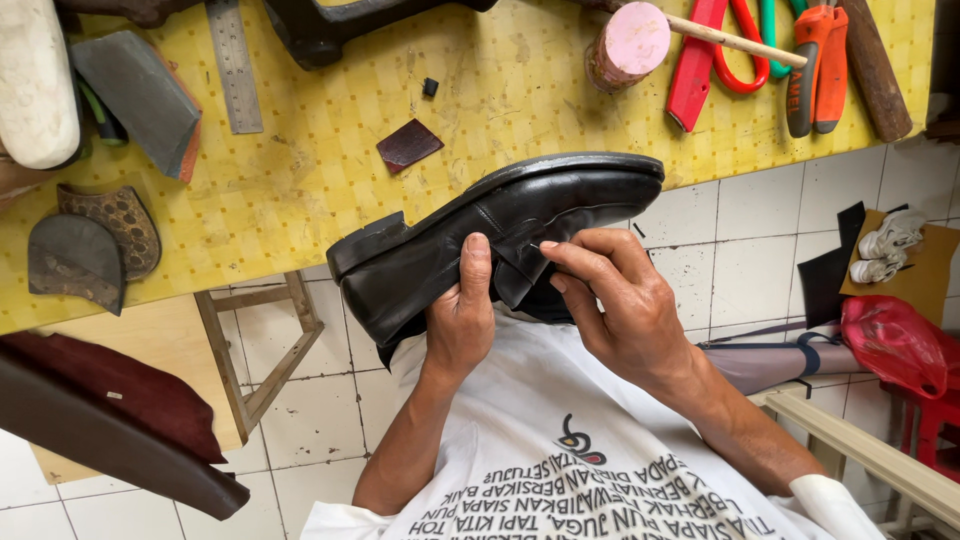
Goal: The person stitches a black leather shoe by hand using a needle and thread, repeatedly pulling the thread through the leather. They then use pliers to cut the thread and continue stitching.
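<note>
Black leather shoe (pixel 490 240), glossy, low-cut dress type with a dark sole and a stacked heel. Held off the bench in mid-air, turned on its side: sole edge faces 12 o'clock, opening faces 6 o'clock toward the person's chest. Toe points to 2 o'clock, heel to 8 o'clock. Sits at frame centre, just below the yellow bench edge. A thin needle or awl tip shows at the side seam, too small to tell which.
</note>
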